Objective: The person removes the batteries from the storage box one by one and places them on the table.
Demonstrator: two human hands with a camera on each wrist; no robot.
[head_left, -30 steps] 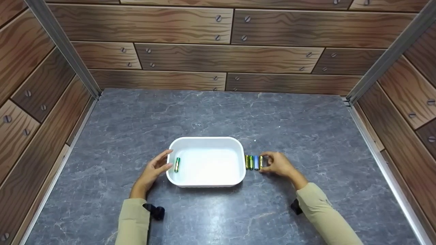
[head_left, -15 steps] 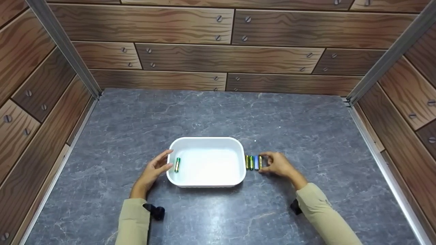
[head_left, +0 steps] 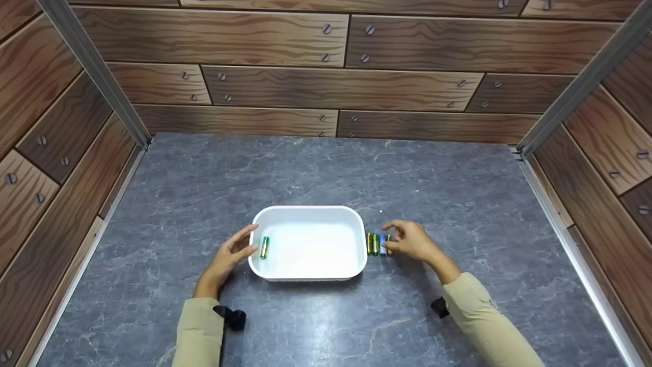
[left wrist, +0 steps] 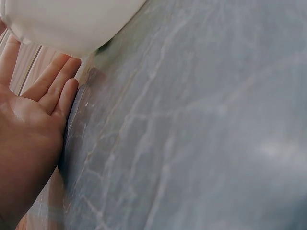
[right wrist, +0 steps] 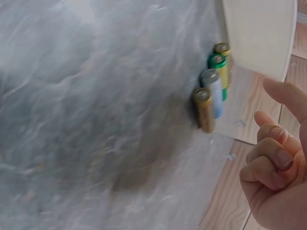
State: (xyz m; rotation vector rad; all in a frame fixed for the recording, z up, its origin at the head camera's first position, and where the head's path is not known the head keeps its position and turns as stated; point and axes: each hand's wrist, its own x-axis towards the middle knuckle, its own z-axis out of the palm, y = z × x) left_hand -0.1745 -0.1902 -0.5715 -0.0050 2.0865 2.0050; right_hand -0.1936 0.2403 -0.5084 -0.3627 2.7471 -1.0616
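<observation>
A white plastic tub (head_left: 310, 279) stands on the table with one green and gold battery (head_left: 264, 247) lying inside near its left end. At that end is my left hand (head_left: 227, 257), its fingers extended against the tub wall (left wrist: 72, 28). Several batteries lie side by side against the tub's right side: a gold battery (head_left: 369, 243), a green battery (head_left: 375, 244), a blue battery (head_left: 382, 244) and an outer gold battery (right wrist: 204, 110). Just over the outer end of this row hovers my right hand (head_left: 415, 240), thumb and index finger apart, holding nothing.
The grey marble-patterned table (head_left: 326, 168) extends around the tub. Wood-patterned panels (head_left: 285, 84) enclose the back and sides, with metal posts (head_left: 102, 76) at the corners. Small white specks lie behind the batteries.
My right hand has let go of the outer gold battery, lifted slightly and shifted left over the row. The batteries stay in their row; my left hand and the tub keep their places.
</observation>
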